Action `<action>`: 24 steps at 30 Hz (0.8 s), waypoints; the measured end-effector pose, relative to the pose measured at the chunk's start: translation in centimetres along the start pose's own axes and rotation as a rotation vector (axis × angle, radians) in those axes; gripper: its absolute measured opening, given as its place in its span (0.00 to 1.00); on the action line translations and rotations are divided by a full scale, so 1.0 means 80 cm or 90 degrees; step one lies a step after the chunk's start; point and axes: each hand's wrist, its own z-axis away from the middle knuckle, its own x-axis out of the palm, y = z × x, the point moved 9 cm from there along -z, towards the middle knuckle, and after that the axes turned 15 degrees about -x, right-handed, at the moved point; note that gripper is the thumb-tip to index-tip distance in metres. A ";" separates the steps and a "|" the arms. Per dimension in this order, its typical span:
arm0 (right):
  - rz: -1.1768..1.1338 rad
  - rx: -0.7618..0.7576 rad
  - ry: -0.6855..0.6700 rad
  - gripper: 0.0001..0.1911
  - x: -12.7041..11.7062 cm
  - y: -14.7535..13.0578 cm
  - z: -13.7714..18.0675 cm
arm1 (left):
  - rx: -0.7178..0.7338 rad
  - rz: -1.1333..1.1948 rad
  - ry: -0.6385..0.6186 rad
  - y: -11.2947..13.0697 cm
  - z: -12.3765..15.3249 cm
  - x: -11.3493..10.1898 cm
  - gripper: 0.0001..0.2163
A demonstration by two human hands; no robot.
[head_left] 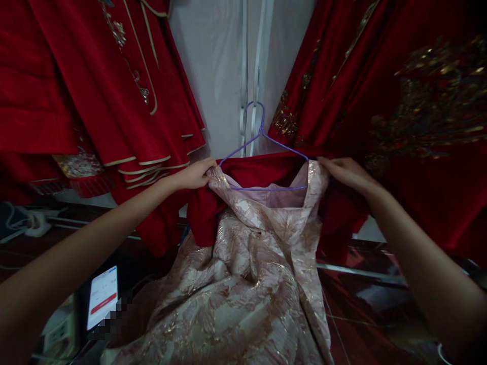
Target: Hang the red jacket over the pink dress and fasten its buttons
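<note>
A pale pink-gold brocade dress [262,284] hangs from a thin purple wire hanger [262,133], its wide neckline facing me. The hanger's arms run into both shoulders and its lower bar crosses the neck opening. My left hand [197,174] is closed on the dress's left shoulder, fingers pinched at the edge. At the other shoulder my right hand [348,172] is also closed, thumb and fingers pressed at the cloth's outer edge. Red cloth [262,167] shows behind the neckline; whether either hand holds some of it too, I cannot tell.
Red garments with pale piping [114,101] hang on the left, and gold-embroidered red garments [429,101] on the right. Between them stand pale cabinet doors [209,66] with upright handles. A lit phone [102,299] and a power strip [59,332] are at lower left.
</note>
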 end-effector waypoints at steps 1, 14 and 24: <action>-0.105 0.016 -0.023 0.24 0.003 0.006 0.002 | -0.027 0.081 -0.041 -0.006 0.001 0.001 0.15; -0.163 -0.098 0.114 0.14 0.001 -0.010 -0.001 | -0.134 0.381 -0.093 -0.011 -0.003 0.025 0.19; -0.150 -0.041 0.341 0.07 -0.017 0.038 0.005 | -0.239 0.438 0.130 -0.073 0.009 0.031 0.26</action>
